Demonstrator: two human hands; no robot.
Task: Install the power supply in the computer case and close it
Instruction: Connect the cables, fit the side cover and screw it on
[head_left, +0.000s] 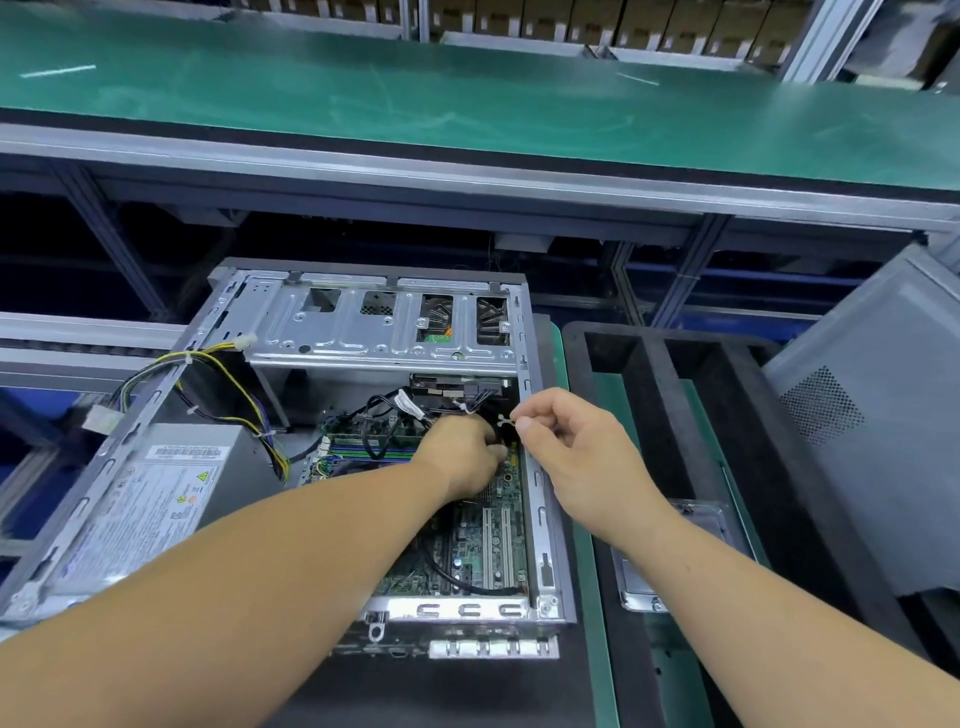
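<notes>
- I see the computer case (535, 467) lying open on its side, on a dark mat on the bench.
- The power supply (150, 499) sits in the left part of the case, with its label facing up.
- Its yellow and black wires (218, 384) loop up and over the left edge of the case, with white plugs on the ends.
- My left hand (465, 457) reaches down into the case, over the green board (483, 545). Its fingers curl in among the black cables (395, 410), but I cannot tell if they hold one.
- My right hand (576, 447) is over the right wall of the case. Its thumb and first finger pinch a small white clip (505, 422).
- A gray side panel (878, 415) leans at the right, past a black foam tray (644, 364).
</notes>
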